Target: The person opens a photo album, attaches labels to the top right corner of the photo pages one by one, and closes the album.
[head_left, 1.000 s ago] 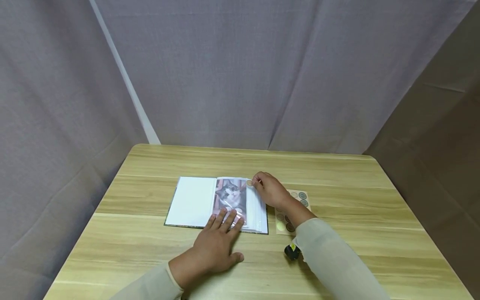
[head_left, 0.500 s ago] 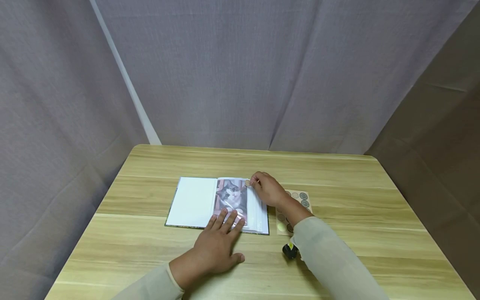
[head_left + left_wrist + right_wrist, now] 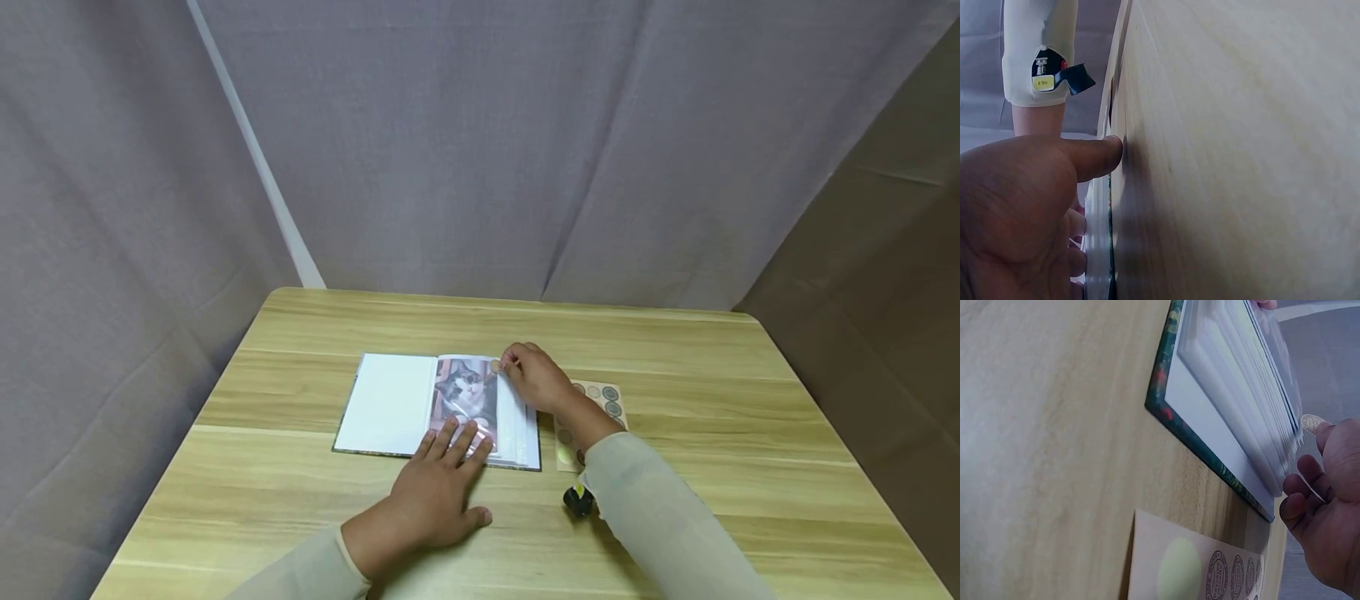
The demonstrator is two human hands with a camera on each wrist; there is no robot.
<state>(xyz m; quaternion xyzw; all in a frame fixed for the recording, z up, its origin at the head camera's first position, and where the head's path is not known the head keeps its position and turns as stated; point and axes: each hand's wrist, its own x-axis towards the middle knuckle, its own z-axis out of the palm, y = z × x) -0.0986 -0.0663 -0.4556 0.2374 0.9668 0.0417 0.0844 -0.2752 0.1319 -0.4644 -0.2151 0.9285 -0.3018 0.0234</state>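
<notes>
An open photo album [image 3: 386, 404] lies on the table, its left side blank white. On its right side a clear sleeve shows a cat photo [image 3: 463, 392]. My left hand [image 3: 435, 496] is spread flat, its fingertips resting on the lower edge of that page. With thumb and finger my right hand [image 3: 536, 379] pinches a small round sticker [image 3: 1312, 423] at the photo's upper right corner. The right wrist view shows the stack of sleeves [image 3: 1235, 375] below it and the other fingers loosely bent. Under my right forearm lies a sheet of round stickers [image 3: 611, 400], partly hidden.
A black device [image 3: 578, 502] is strapped at my right wrist, close over the wooden table [image 3: 225, 492]. Grey curtains [image 3: 450, 150] hang behind the table and along both sides.
My right hand has shifted slightly left, bringing the sticker from the page's margin onto the photo's upper right corner. My left hand stays in place on the page.
</notes>
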